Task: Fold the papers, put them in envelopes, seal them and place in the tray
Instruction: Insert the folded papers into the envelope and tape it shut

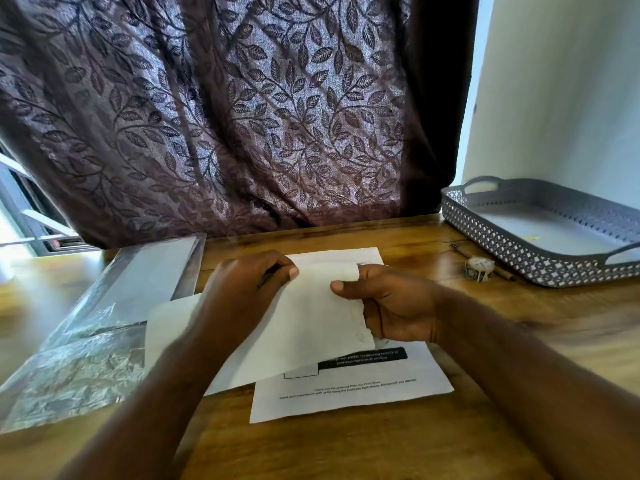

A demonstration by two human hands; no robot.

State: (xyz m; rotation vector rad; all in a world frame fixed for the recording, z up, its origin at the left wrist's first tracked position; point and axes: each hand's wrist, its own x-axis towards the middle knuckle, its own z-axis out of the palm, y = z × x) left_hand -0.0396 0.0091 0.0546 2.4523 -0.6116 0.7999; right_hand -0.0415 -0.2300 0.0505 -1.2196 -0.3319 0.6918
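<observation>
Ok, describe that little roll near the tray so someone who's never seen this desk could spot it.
Find the grey lattice-sided tray at the right end of the wooden table. Just off its near left wall sits a small tape roll, with a thin brown pen running behind it. It is the only round thing there, white with a dark printed pattern.

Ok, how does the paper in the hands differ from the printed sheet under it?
The held paper is lifted, gripped by the left hand and right hand; the printed sheet lies flat on the table. The held paper shows a blank face; the printed sheet shows text and a black bar. The held paper covers the printed sheet's upper part. Both are white.
</observation>
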